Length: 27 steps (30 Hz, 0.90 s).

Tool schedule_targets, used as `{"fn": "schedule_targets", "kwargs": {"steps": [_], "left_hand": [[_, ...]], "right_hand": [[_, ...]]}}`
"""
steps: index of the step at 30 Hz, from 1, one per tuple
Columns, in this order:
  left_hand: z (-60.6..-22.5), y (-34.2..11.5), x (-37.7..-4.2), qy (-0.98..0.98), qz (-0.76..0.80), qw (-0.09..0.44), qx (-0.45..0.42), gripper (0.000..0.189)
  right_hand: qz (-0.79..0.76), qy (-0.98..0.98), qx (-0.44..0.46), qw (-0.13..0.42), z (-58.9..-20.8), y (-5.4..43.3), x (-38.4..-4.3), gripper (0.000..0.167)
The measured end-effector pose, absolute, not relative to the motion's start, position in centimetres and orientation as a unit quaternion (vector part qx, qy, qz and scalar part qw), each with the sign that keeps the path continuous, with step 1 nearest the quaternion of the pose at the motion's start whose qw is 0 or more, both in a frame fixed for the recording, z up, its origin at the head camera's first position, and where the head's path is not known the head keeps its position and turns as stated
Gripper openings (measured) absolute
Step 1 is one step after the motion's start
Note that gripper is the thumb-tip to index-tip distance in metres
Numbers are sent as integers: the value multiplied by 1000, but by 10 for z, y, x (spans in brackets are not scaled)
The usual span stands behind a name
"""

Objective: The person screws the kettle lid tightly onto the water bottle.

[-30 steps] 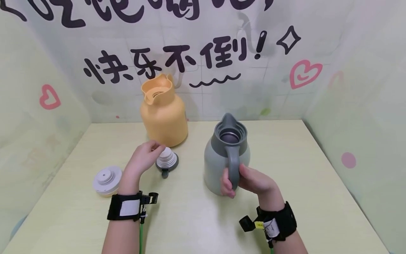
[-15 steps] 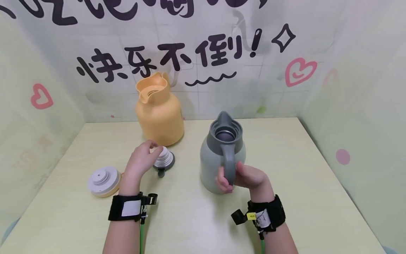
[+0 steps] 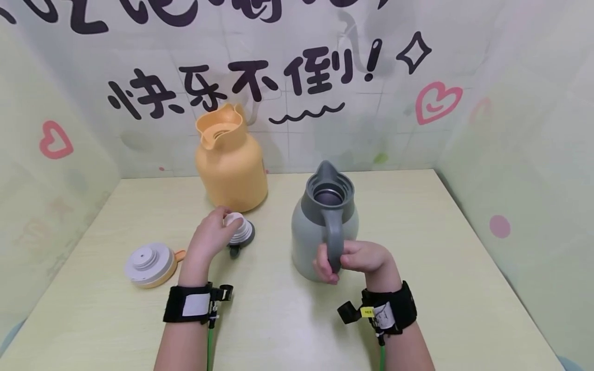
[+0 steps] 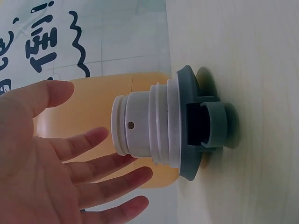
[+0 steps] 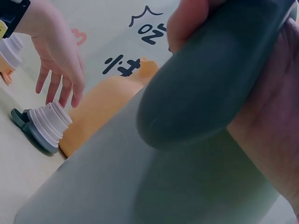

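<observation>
My right hand (image 3: 364, 257) holds the dark grey handle (image 3: 334, 239) of a pale grey-green thermos jug (image 3: 307, 242), its fingers curled round the handle. The jug stands upright with its mouth uncovered. My left hand (image 3: 211, 234) hovers at a white stepped stopper with a dark grey base (image 3: 240, 232), which stands on the table with its white end up. In the left wrist view the fingers of the left hand (image 4: 88, 163) are spread and loosely bent beside the stopper (image 4: 156, 123), not gripping it. The right wrist view shows the stopper (image 5: 46, 123) just below the left fingertips.
An orange thermos jug (image 3: 232, 170), also uncovered, stands behind the stopper near the back wall. A white and orange stopper (image 3: 150, 265) lies at the left, near the left forearm. Printed walls (image 3: 287, 139) enclose the table (image 3: 278, 324) at the back and sides.
The head view has shifted slightly, moving the scene left. My left hand has come a little closer over the grey-based stopper. My right thumb has lowered along the handle; the jug stays in place.
</observation>
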<state>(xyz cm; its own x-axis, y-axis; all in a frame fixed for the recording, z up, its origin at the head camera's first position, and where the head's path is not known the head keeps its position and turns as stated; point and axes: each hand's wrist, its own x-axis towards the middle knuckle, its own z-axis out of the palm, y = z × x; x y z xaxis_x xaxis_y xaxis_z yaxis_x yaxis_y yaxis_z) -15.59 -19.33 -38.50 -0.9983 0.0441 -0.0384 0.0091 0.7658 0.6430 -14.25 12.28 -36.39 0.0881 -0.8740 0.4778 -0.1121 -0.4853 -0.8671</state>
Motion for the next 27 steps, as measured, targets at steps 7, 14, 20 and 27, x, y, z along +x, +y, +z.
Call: {"fn": "schedule_targets", "kwargs": {"steps": [7,14,20,27], "left_hand": [[-385,-189,-156,941,336,26,19,54],[-387,-189,-156,942,334,18,30,55],[-391,-187,-157,947,319,14,30,58],[-396,-184,-159,956,292,17,31,71]], "right_hand": [[-562,387,-650,335,-365,125,-139,46],[-571,384,-640,342,-364,124,-138,54],[-602,384,-616,333,-363,122,-131,62],[-614,387,-608,321,-362,123,-130,60]]}}
